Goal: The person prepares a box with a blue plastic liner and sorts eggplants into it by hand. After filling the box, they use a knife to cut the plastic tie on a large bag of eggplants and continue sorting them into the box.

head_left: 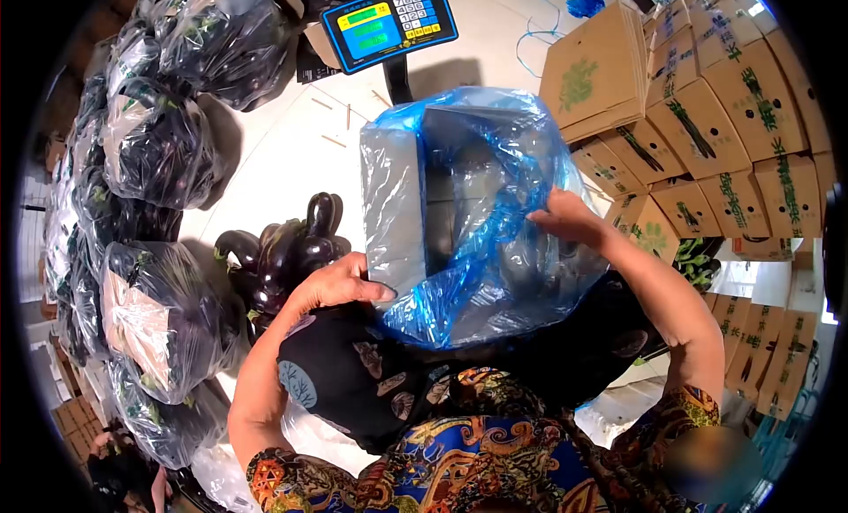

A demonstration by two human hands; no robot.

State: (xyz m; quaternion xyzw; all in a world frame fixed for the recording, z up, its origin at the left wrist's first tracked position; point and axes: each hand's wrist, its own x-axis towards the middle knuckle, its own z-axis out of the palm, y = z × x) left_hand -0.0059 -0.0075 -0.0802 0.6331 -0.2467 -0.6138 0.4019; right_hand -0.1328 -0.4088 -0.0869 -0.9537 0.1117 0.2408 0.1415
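An open box with grey inner walls stands in front of my body, with a thin blue plastic bag draped over and inside it. My left hand grips the box's near left edge, its thumb pressed against the plastic-covered side. At the right side, my right hand holds the bag's crumpled film near the rim. Some of its fingers are hidden from view. Loose dark purple eggplants lie in a pile just left of my left hand.
Clear bags full of eggplants line the left side. A digital scale display stands beyond the box. Printed cardboard cartons are stacked at the right, with a flattened carton nearby. Small sticks lie on the floor.
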